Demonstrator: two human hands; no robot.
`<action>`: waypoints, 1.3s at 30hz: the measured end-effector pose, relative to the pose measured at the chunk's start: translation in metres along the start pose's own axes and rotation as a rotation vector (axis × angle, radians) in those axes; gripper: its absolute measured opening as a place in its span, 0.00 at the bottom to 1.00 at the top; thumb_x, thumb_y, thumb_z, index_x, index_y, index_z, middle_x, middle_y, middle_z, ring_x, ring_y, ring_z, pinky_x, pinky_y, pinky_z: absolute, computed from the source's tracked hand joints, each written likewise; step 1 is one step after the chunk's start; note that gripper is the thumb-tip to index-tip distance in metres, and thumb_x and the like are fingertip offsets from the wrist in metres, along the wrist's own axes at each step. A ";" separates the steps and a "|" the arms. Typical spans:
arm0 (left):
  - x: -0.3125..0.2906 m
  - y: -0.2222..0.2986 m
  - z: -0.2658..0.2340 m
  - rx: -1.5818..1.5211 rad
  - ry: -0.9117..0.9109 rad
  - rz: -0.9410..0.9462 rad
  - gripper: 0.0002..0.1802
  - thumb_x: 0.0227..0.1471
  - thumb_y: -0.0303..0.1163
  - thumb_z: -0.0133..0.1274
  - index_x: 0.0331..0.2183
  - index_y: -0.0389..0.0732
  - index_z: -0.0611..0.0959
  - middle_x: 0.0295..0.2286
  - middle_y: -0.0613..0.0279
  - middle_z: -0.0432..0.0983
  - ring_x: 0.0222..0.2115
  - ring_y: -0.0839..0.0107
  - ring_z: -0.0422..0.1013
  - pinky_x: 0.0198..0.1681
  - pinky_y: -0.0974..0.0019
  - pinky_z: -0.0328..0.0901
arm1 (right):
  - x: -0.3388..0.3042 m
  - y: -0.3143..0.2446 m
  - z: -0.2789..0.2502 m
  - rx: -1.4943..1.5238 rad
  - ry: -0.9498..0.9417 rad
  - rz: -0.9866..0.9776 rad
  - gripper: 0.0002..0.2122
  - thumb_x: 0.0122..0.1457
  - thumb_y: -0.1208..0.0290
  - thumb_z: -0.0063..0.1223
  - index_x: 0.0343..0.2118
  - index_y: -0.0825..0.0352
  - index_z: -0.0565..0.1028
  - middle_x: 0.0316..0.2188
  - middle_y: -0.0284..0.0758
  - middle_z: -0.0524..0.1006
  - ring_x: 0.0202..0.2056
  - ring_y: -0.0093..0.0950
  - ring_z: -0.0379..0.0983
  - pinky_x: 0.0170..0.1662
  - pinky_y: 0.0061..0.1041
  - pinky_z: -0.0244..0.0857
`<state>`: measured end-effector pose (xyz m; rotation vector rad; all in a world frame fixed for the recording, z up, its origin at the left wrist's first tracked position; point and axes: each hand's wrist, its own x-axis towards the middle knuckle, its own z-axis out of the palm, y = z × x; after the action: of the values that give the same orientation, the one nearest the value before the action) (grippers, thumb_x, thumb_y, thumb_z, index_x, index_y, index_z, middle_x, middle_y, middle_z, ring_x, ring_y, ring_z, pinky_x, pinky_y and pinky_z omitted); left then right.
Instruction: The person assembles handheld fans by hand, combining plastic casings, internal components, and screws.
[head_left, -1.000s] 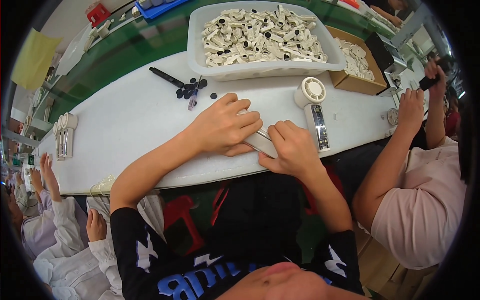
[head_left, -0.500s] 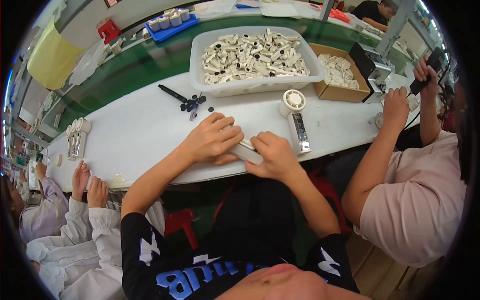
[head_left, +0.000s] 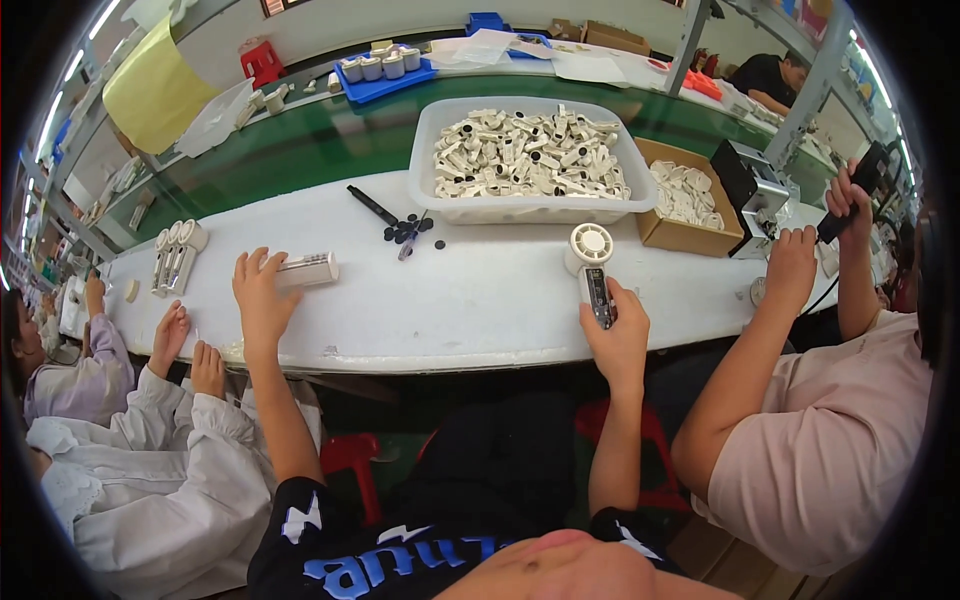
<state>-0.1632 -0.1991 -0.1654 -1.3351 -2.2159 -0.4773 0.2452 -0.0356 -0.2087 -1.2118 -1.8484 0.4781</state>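
My left hand (head_left: 262, 300) is at the left of the table, curled round one end of a white handheld fan (head_left: 312, 268) lying sideways. Its handle sticks out to the right, and the hand covers its other end. My right hand (head_left: 618, 335) grips the lower handle of another handheld fan (head_left: 590, 246), with thumb and fingers on either side. That fan's round white head points away from me, and dark inner parts show along its handle. Small black round caps (head_left: 408, 230) lie mid-table beside a screwdriver (head_left: 405, 250) and a black pen-like tool (head_left: 371, 205).
A translucent bin (head_left: 530, 212) heaped with white parts stands at the back, beside a cardboard box (head_left: 690, 238) of white pieces. Several white fans (head_left: 178, 258) lie at the far left. Co-workers sit close on both sides; the right one's hand (head_left: 795, 262) is near a box-shaped machine (head_left: 755, 190).
My hands have parted from the white piece they held together. The left moved left with it; the right moved right and took hold of the fan there. The view has shifted slightly.
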 end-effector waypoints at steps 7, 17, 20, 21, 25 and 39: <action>-0.009 0.135 0.008 -0.839 0.004 0.071 0.32 0.49 0.31 0.60 0.55 0.37 0.71 0.52 0.49 0.70 0.56 0.54 0.64 0.60 0.58 0.56 | -0.013 -0.054 0.042 0.149 -0.053 -0.229 0.21 0.49 0.73 0.63 0.46 0.76 0.74 0.33 0.42 0.76 0.30 0.32 0.72 0.35 0.29 0.66; -0.021 0.195 0.040 -1.279 -0.299 -0.131 0.33 0.58 0.40 0.53 0.58 0.30 0.65 0.51 0.40 0.69 0.52 0.53 0.68 0.56 0.60 0.61 | 0.123 -0.071 0.051 0.032 -0.128 -0.265 0.16 0.50 0.62 0.64 0.37 0.70 0.80 0.31 0.39 0.81 0.28 0.29 0.74 0.32 0.30 0.68; -0.020 0.196 0.040 -1.296 -0.327 -0.151 0.35 0.57 0.43 0.54 0.58 0.29 0.65 0.51 0.39 0.69 0.52 0.51 0.68 0.55 0.59 0.62 | 0.196 -0.074 0.096 -0.391 -0.289 -0.059 0.17 0.50 0.60 0.61 0.36 0.70 0.79 0.34 0.46 0.80 0.35 0.42 0.78 0.38 0.40 0.71; -0.020 0.196 0.042 -1.306 -0.347 -0.156 0.36 0.57 0.43 0.54 0.58 0.29 0.64 0.51 0.40 0.69 0.52 0.51 0.68 0.55 0.59 0.62 | 0.209 -0.077 0.108 -0.384 -0.288 -0.070 0.17 0.50 0.60 0.61 0.36 0.70 0.79 0.34 0.46 0.80 0.35 0.42 0.78 0.38 0.40 0.71; -0.018 0.196 0.044 -1.319 -0.366 -0.152 0.36 0.56 0.43 0.55 0.57 0.29 0.64 0.51 0.40 0.69 0.52 0.51 0.68 0.55 0.59 0.62 | 0.235 -0.068 0.140 -0.542 -0.255 -0.050 0.18 0.49 0.59 0.60 0.34 0.70 0.79 0.31 0.48 0.80 0.35 0.44 0.78 0.39 0.40 0.71; -0.029 0.184 0.042 -1.412 -0.345 -0.235 0.28 0.61 0.38 0.48 0.56 0.30 0.66 0.48 0.40 0.71 0.48 0.51 0.70 0.51 0.60 0.63 | 0.016 -0.052 0.039 -0.202 0.149 -0.324 0.10 0.53 0.73 0.62 0.36 0.70 0.78 0.27 0.38 0.77 0.25 0.34 0.72 0.29 0.30 0.65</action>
<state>0.0021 -0.1134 -0.2096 -1.7983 -2.2449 -2.3287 0.1817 -0.0401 -0.1875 -1.0178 -1.9486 0.0212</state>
